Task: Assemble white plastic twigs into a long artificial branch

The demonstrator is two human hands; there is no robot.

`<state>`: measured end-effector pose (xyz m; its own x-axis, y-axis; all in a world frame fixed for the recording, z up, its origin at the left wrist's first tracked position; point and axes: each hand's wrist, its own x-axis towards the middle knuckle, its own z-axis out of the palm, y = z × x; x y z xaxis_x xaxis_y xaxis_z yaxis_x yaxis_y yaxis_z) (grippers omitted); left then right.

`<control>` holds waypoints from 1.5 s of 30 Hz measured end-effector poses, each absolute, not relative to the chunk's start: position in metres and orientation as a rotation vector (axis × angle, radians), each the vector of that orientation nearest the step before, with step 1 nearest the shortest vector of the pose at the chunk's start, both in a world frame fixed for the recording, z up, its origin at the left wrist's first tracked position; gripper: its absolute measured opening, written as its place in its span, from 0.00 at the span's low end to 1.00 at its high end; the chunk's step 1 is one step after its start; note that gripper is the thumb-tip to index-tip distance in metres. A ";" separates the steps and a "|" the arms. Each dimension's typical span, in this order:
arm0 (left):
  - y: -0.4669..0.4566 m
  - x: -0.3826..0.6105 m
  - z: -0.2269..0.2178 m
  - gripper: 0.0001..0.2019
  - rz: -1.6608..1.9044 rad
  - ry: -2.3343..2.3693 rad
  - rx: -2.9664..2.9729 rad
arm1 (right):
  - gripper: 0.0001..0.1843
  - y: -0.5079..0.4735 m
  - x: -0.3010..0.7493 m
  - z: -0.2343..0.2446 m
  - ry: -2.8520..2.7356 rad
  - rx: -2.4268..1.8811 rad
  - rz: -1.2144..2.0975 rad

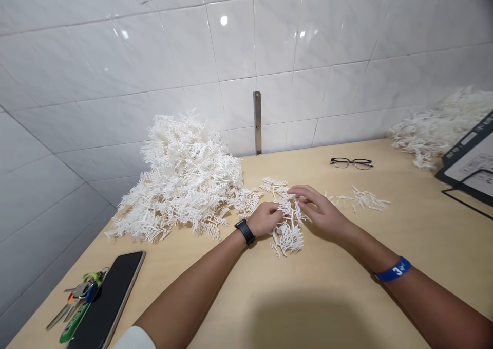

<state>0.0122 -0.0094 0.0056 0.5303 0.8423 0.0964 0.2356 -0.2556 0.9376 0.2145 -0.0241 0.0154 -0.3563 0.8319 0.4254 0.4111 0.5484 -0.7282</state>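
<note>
A white branched plastic piece like a coral twig (pixel 288 236) is between my hands at the middle of the table. My left hand (pixel 265 219), with a black band on its wrist, is closed, thumb and fingers pinching the piece's left side. At its right edge is my right hand (pixel 321 210), fingers bent but apart, fingertips over the upper branches; whether they touch is hard to tell. A large heap of similar white pieces (pixel 185 179) rises to the left. Small loose white bits (pixel 365 199) lie to the right of my right hand.
A phone (pixel 111 292) and a bunch of keys (pixel 79 300) lie at the front left. Eyeglasses (pixel 351 163) rest at the back right. Farther right are another white heap (pixel 442 125) and a dark-framed board (pixel 472 159). A tiled wall (pixel 173 46) borders the table (pixel 231 308).
</note>
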 end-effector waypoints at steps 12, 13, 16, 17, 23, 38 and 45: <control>-0.005 0.013 0.007 0.07 0.916 0.882 1.569 | 0.25 -0.025 0.208 0.010 -2.111 -0.929 0.718; -0.006 0.013 0.006 0.06 0.898 0.861 1.583 | 0.21 -0.025 0.207 0.010 -2.079 -0.929 0.715; -0.007 0.014 0.004 0.04 0.860 0.823 1.614 | 0.11 -0.026 0.206 0.012 -1.996 -0.932 0.711; -0.007 0.014 0.003 0.05 0.858 0.827 1.615 | 0.10 -0.026 0.206 0.014 -1.979 -0.948 0.727; -0.003 0.012 0.007 0.16 1.023 0.852 1.656 | 0.18 -0.028 0.210 0.019 -1.891 -1.050 0.925; -0.015 0.015 0.010 0.22 0.791 0.775 1.584 | 0.20 -0.026 0.208 0.012 -1.641 -1.021 1.321; -0.009 0.014 0.005 0.23 0.843 0.832 1.586 | 0.23 -0.024 0.204 0.007 -1.708 -1.080 1.285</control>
<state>0.0141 -0.0090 0.0045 0.4997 0.8614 0.0910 0.0798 -0.1504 0.9854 0.2036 -0.0240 0.0071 -0.3808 0.9224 0.0651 0.1931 0.1482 -0.9699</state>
